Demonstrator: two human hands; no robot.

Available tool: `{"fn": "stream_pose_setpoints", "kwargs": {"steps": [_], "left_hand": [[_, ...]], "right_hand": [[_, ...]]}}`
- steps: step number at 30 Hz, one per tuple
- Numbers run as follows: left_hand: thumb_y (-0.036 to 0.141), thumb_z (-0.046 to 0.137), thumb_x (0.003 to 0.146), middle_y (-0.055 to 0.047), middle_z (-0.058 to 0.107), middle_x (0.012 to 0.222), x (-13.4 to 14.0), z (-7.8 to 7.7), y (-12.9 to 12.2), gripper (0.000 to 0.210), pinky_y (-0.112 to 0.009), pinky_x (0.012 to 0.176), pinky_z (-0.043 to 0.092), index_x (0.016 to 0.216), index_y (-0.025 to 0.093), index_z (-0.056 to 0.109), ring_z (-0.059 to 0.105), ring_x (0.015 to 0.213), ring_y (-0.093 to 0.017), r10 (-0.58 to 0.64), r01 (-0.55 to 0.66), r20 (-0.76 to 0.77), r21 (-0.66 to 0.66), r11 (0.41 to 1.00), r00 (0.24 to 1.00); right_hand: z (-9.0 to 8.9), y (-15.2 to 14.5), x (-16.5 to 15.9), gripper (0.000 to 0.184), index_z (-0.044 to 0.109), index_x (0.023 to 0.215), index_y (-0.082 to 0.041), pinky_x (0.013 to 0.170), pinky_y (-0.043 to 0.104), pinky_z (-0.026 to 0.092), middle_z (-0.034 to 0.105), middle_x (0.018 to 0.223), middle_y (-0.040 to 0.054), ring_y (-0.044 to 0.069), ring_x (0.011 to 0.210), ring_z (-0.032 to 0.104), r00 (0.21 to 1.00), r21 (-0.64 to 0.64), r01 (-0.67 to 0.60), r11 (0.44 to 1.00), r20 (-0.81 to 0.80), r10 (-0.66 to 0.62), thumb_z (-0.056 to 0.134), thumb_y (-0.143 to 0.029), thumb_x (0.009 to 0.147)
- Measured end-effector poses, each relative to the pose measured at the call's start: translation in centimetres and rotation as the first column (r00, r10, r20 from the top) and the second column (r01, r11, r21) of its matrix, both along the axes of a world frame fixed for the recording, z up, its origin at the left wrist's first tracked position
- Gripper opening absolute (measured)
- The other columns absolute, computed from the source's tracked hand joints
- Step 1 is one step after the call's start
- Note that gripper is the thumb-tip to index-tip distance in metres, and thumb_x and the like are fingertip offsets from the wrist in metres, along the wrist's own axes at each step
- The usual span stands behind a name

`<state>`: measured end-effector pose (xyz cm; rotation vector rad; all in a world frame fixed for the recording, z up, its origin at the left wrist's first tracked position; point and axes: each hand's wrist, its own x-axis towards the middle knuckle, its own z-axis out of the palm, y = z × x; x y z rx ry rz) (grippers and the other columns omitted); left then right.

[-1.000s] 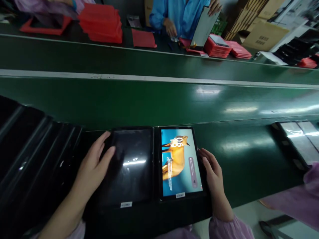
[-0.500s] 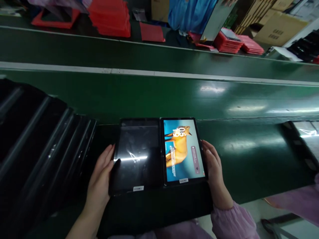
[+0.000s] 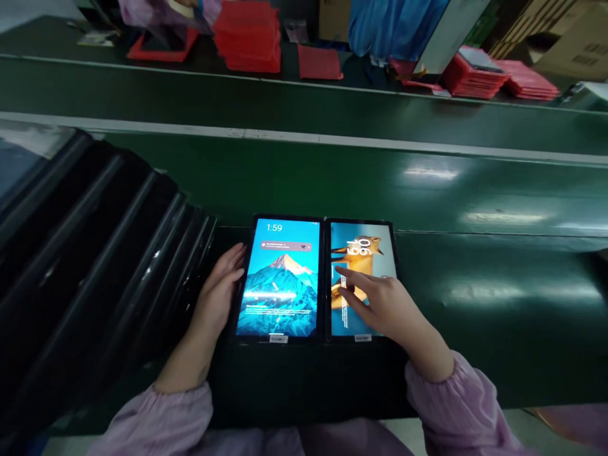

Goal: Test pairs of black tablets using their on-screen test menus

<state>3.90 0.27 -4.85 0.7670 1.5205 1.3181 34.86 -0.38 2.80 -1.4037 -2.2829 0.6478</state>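
Now lit: left tablet (image 3: 278, 278) (mountain wallpaper) | hands (image 3: 221, 288) open, right (image 3: 380, 304) touching fox tablet (image 3: 363, 253)

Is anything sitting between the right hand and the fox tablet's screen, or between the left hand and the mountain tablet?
Nothing visible does. The right hand reaches over the fox tablet with fingers at its lit screen. The left hand lies against the left edge of the mountain tablet, beside the row of dark tablets.

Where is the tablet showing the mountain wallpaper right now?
In the head view, the mountain-wallpaper tablet lies flat at bottom centre, on the near edge of the green conveyor. The left hand rests at its left edge, and the fox-wallpaper tablet lies alongside on its right.
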Motion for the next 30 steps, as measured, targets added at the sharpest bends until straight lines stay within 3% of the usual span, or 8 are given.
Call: {"fn": "stream_pose_setpoints", "kwargs": {"steps": [2,6,8,10,13,17,24,30], "left_hand": [[0.040,0.079,0.067,-0.014,0.069,0.150,-0.6,-0.2,0.4,0.061,-0.058,0.135,0.029,0.125,0.023,0.075,0.035,0.164,-0.042,-0.043,0.043,0.005,0.000,0.999,0.999],[0.042,0.089,0.067,-0.014,0.053,0.168,-1.5,-0.7,-0.1,0.095,-0.060,0.132,0.033,0.155,0.025,0.057,0.029,0.166,-0.043,-0.258,0.259,-0.060,0.003,0.966,0.964],[0.044,0.094,0.067,-0.014,0.041,0.176,-1.4,-0.8,-0.2,0.114,-0.063,0.132,0.031,0.167,0.028,0.041,0.029,0.166,-0.044,-0.355,0.354,-0.136,-0.036,0.935,0.925],[0.045,0.096,0.066,-0.015,0.034,0.179,-0.9,-0.8,0.7,0.121,-0.064,0.134,0.027,0.169,0.027,0.035,0.030,0.165,-0.046,-0.351,0.344,-0.211,-0.071,0.936,0.912],[0.041,0.092,0.074,-0.015,0.041,0.176,-0.1,-0.9,3.4,0.097,-0.056,0.133,0.032,0.158,0.021,0.048,0.034,0.163,-0.043,-0.150,0.152,-0.180,-0.001,0.988,0.972],[0.043,0.068,0.093,-0.014,0.060,0.161,0.2,-1.1,5.7,0.054,-0.047,0.125,0.046,0.141,0.018,0.060,0.047,0.158,-0.034,0.029,-0.029,0.009,0.061,0.998,1.000],[0.041,0.079,0.076,-0.012,0.076,0.137,-0.4,-1.1,0.9,0.048,-0.055,0.126,0.046,0.120,0.023,0.074,0.055,0.151,-0.039,0.060,-0.060,0.054,-0.005,0.998,0.997],[0.046,0.082,0.079,-0.010,0.076,0.137,-1.4,-1.7,-1.6,0.050,-0.055,0.127,0.044,0.124,0.026,0.076,0.059,0.146,-0.037,-0.029,0.029,0.032,0.007,1.000,0.999]], "right_hand": [[0.0,-0.1,1.0,0.036,0.083,0.112,-0.025,0.048,0.028,0.040,0.080,0.072,0.0033,0.016,0.044,0.060,0.997,0.049,0.048,0.998,0.056,-0.051,0.054,-0.044,0.107],[0.9,-0.2,4.8,0.055,0.072,0.068,-0.024,0.040,0.028,0.024,0.051,0.042,-0.0027,0.011,0.032,0.036,0.942,0.254,0.289,0.923,0.099,-0.322,0.054,-0.057,0.108],[1.5,-0.3,5.6,0.057,0.071,0.067,-0.023,0.040,0.027,0.023,0.043,0.041,-0.0041,0.010,0.034,0.035,0.922,0.307,0.341,0.888,0.073,-0.380,0.054,-0.057,0.108],[1.8,-0.5,5.4,0.049,0.080,0.080,-0.022,0.040,0.026,0.023,0.046,0.044,-0.0049,0.009,0.036,0.034,0.943,0.280,0.308,0.909,0.035,-0.331,0.055,-0.052,0.109],[1.6,-0.7,4.2,0.037,0.085,0.094,-0.021,0.040,0.026,0.024,0.058,0.050,-0.0042,0.008,0.037,0.033,0.972,0.201,0.235,0.951,-0.042,-0.232,0.058,-0.041,0.108],[1.4,-0.7,3.4,0.034,0.083,0.087,-0.021,0.039,0.027,0.027,0.078,0.069,0.0024,0.008,0.038,0.037,0.967,0.138,0.245,0.960,-0.108,-0.232,0.058,-0.036,0.105],[1.0,-0.5,2.2,0.032,0.074,0.075,-0.024,0.038,0.026,0.035,0.086,0.094,0.0063,0.007,0.036,0.041,0.976,0.019,0.096,0.995,-0.196,-0.090,0.060,-0.033,0.102],[1.0,-0.5,2.0,0.032,0.071,0.072,-0.024,0.038,0.027,0.037,0.087,0.096,0.0062,0.007,0.034,0.039,0.981,-0.034,0.076,0.997,-0.176,-0.081,0.059,-0.034,0.100]]}}
